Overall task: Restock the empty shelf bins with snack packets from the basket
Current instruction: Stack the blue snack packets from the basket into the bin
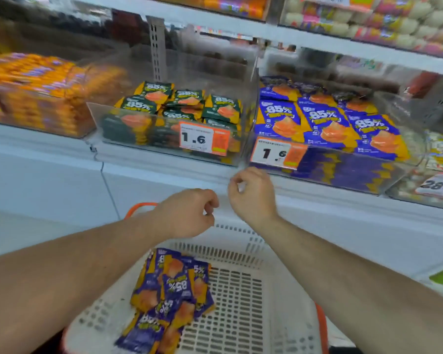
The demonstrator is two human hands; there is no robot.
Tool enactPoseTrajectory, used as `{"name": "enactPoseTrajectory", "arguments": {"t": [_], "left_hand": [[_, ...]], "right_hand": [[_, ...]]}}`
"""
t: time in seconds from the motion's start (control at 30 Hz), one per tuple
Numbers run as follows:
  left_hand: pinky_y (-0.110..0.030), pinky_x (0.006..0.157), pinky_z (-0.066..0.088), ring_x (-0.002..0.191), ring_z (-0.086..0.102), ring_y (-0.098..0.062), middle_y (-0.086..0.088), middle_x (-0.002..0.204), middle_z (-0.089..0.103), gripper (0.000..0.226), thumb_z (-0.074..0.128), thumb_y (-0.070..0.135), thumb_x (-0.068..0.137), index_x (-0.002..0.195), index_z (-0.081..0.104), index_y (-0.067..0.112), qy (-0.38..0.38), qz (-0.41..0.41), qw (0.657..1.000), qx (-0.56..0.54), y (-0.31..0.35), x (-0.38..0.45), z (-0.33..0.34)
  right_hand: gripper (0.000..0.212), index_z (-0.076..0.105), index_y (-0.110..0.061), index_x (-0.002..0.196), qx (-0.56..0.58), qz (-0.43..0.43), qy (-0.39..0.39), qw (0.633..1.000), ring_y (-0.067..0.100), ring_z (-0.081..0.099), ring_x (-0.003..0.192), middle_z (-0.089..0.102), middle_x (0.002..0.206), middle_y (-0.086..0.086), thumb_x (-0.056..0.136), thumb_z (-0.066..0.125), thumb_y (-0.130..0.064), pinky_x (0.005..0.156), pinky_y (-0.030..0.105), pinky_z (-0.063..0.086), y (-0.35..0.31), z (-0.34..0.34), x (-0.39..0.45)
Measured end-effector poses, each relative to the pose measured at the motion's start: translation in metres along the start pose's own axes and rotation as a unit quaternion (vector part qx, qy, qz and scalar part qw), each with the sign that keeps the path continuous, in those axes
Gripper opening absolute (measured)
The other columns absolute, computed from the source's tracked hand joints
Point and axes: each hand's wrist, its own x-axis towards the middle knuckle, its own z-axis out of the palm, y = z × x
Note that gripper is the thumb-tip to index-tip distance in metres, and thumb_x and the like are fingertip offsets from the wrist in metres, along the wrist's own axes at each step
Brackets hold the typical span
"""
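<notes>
The white shelf runs across the upper half of the view, from 9 o'clock to 3 o'clock, carrying a row of clear plastic bins. At 2 o'clock the right-hand bin is packed with blue-and-orange snack packets lying flat in overlapping rows, with a price tag reading 1.6 on its front wall. Just beside it, at 12 o'clock, the middle bin holds green packets that fill it only partway, with its own 1.6 tag on the front. At 10 o'clock a third bin holds orange packets, blurred.

Below, at 6 o'clock, sits the white slotted basket with orange handles. A small heap of blue packets lies on its left side, overlapping one another; the rest of its floor shows bare slats.

Both forearms reach in from the lower corners over the basket. The left hand hangs near the centre, its fingers loosely curled with nothing in them. The right hand, just beside it and slightly higher, is close to the shelf's front edge below the divide between the two bins; its fingers are also curled inward, and whether they pinch anything cannot be told.
</notes>
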Motion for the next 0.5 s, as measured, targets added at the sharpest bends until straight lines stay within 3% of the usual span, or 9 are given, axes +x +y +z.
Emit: {"name": "enactPoseTrajectory", "arguments": {"t": [0.13,0.27,0.33,0.4,0.5], "left_hand": [[-0.032,0.088,0.049,0.103,0.059,-0.015,0.006,0.114,0.063,0.028,0.053,0.020,0.092,0.121,0.057,0.022,-0.089,-0.039,0.995,0.030,-0.031,-0.011,0.021],[-0.030,0.088,0.046,0.106,0.055,-0.016,0.002,0.126,0.058,0.031,0.050,0.026,0.096,0.127,0.054,0.023,-0.189,-0.065,0.977,0.071,-0.048,-0.009,0.037],[-0.032,0.089,0.047,0.101,0.055,-0.017,0.002,0.125,0.058,0.031,0.049,0.029,0.097,0.127,0.054,0.023,-0.226,-0.080,0.967,0.082,-0.054,-0.006,0.043],[-0.034,0.089,0.047,0.097,0.053,-0.017,0.000,0.124,0.058,0.032,0.049,0.033,0.098,0.127,0.054,0.021,-0.259,-0.100,0.957,0.086,-0.063,-0.004,0.047],[-0.036,0.094,0.047,0.103,0.056,-0.020,-0.005,0.125,0.059,0.034,0.049,0.034,0.098,0.126,0.056,0.015,-0.293,-0.126,0.945,0.077,-0.073,-0.001,0.048]], "right_hand": [[0.020,0.063,-0.009,0.072,0.016,0.145,-0.186,0.972,0.023,0.053,0.074,0.060,0.079,0.006,0.090,0.057,-0.015,0.067,0.031,0.042,0.014,0.051,-0.054],[0.023,0.051,-0.005,0.066,0.027,0.355,-0.342,0.869,0.026,0.049,0.058,0.045,0.065,0.020,0.088,0.049,-0.008,0.059,0.034,0.034,0.043,0.104,-0.116],[0.023,0.047,-0.005,0.065,0.049,0.461,-0.373,0.804,0.027,0.045,0.053,0.041,0.063,0.020,0.087,0.054,-0.009,0.058,0.035,0.031,0.055,0.125,-0.143],[0.030,0.043,-0.012,0.068,0.070,0.536,-0.380,0.751,0.022,0.041,0.056,0.042,0.062,0.010,0.088,0.062,-0.023,0.057,0.033,0.033,0.065,0.146,-0.165],[0.046,0.057,-0.007,0.088,0.057,0.580,-0.393,0.711,0.022,0.058,0.067,0.056,0.072,0.006,0.093,0.054,-0.052,0.057,0.028,0.041,0.077,0.171,-0.188]]}}
